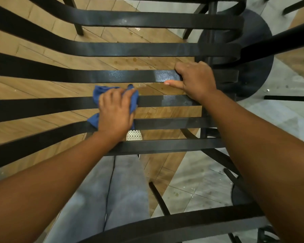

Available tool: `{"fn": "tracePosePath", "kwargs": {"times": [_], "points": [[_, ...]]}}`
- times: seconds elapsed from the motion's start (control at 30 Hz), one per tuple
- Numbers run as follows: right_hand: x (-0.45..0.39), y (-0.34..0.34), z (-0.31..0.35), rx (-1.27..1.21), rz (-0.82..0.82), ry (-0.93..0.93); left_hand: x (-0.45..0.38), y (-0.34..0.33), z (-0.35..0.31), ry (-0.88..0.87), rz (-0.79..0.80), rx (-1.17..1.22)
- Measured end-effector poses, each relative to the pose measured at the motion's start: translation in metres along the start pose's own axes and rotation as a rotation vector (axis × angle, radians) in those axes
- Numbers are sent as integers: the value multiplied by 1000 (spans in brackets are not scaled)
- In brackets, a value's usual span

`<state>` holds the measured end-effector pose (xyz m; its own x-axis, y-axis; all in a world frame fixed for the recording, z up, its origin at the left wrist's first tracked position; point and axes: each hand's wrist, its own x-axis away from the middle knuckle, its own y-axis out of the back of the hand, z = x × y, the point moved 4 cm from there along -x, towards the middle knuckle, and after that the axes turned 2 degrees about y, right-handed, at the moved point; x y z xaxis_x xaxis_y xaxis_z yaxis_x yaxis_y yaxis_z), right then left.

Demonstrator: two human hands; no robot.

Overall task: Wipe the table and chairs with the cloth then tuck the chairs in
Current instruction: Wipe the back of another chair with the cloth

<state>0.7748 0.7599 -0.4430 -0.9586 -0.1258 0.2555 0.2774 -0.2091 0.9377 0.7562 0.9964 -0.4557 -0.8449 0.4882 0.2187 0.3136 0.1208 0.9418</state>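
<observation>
The left hand [115,112] presses a bunched blue cloth [96,95] onto a slat of the black chair [60,76], its fingers curled over the cloth, near the middle of the seat. Blue folds stick out to the left of and beyond the knuckles. The right hand [194,78] grips the next slat farther away, to the right, fingers wrapped over it and thumb lying along its near edge. Wood floor [25,88] shows between the slats. Grey trousers [123,190] hang below.
</observation>
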Motion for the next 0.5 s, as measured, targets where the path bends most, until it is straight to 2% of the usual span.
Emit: {"fn": "tracePosePath", "kwargs": {"times": [0.1,0.27,0.37,0.5], "points": [[1,0,0,13,-8,22,-7,-13,-55,-96,-94,-83],[-2,3,1,8,9,60,-14,-30,-138,-68,-174,-7],[-4,4,2,25,53,79,-16,-32,-144,-17,-206,25],[-4,6,1,-3,45,62,-14,-26,-125,-125,-184,65]]}}
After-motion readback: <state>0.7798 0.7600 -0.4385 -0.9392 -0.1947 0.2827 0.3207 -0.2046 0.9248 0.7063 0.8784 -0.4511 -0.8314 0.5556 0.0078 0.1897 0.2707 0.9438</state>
